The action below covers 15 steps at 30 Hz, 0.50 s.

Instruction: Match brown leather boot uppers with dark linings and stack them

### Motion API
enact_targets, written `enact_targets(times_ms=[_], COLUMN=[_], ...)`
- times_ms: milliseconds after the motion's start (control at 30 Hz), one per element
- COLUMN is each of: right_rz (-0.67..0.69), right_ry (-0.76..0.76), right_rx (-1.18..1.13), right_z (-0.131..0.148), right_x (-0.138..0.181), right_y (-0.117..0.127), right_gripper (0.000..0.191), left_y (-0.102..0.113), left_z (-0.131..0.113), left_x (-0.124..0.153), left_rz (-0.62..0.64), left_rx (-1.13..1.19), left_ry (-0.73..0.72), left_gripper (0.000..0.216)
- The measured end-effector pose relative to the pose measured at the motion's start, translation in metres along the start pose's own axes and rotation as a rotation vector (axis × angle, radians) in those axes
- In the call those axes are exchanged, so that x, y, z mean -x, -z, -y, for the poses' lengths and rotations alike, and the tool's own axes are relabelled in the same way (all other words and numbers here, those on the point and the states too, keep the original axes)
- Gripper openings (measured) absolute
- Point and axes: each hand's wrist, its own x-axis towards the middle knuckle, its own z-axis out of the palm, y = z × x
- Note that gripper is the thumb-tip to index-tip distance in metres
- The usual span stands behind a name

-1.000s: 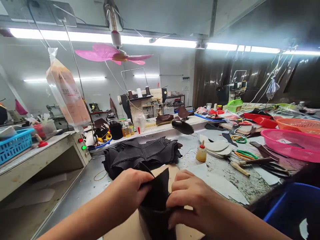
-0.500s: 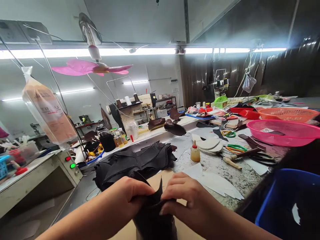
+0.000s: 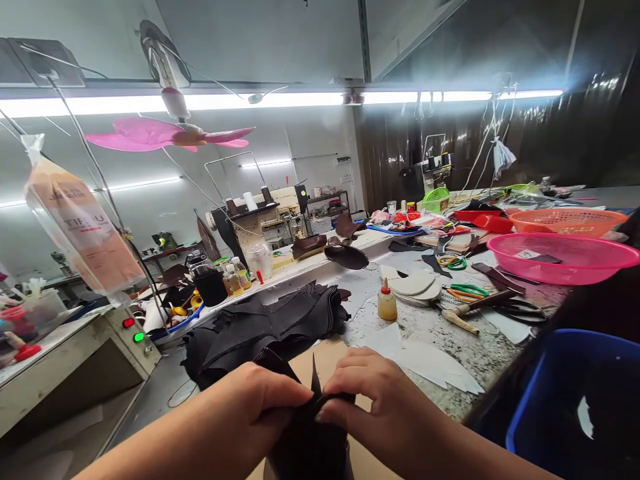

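Close in front of me, my left hand [image 3: 267, 403] and my right hand [image 3: 363, 390] pinch the upper edge of a dark leather piece [image 3: 313, 443]. Their thumbs and fingers nearly meet at its middle. A thin pointed flap of it sticks up between them. The lower part of the piece hangs over a tan board [image 3: 320, 358], and its full shape is hidden by my hands. Just beyond lies a stack of black leather pieces [image 3: 265, 323]. White paper-like pieces [image 3: 425, 360] lie right of my right hand.
A glue bottle [image 3: 387, 301] with a red collar stands on the worktop. Right of it are a hammer [image 3: 463, 317], green-handled scissors [image 3: 467, 291] and a pink basket [image 3: 560, 260]. A blue bin [image 3: 530, 387] is at the lower right. A sewing machine [image 3: 260, 227] stands behind; a pink fan [image 3: 170, 133] hangs above.
My fingertips have drawn closer together along the leather edge, and the flap between them looks narrower. The whole scene has shifted slightly left and up with my head.
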Motion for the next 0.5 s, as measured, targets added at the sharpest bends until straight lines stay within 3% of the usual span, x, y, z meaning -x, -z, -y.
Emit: enact_targets(times_ms=[133, 233, 300, 400, 500], right_rz=[0.015, 0.105, 0.225, 0.511, 0.76], right_ry=[-0.006, -0.076, -0.176, -0.27, -0.286], right_rx=[0.029, 0.013, -0.019, -0.079, -0.166], right_z=[-0.001, 0.003, 0.006, 0.008, 0.005], right_x=[0.001, -0.002, -0.009, -0.025, -0.038], right_y=[-0.006, -0.002, 0.009, 0.029, 0.038], right_gripper=[0.011, 0.007, 0.028, 0.067, 0.054], left_y=[-0.004, -0.01, -0.013, -0.015, -0.013], left_z=[0.0, -0.008, -0.009, 0.0, 0.013], left_x=[0.002, -0.002, -0.003, 0.0, 0.008], left_rz=[-0.069, -0.109, -0.158, -0.205, -0.251], left_rx=[-0.075, -0.225, -0.31, -0.397, -0.475], left_ry=[0.029, 0.058, 0.042, -0.108, -0.34], left_gripper=[0.017, 0.013, 0.011, 0.018, 0.03])
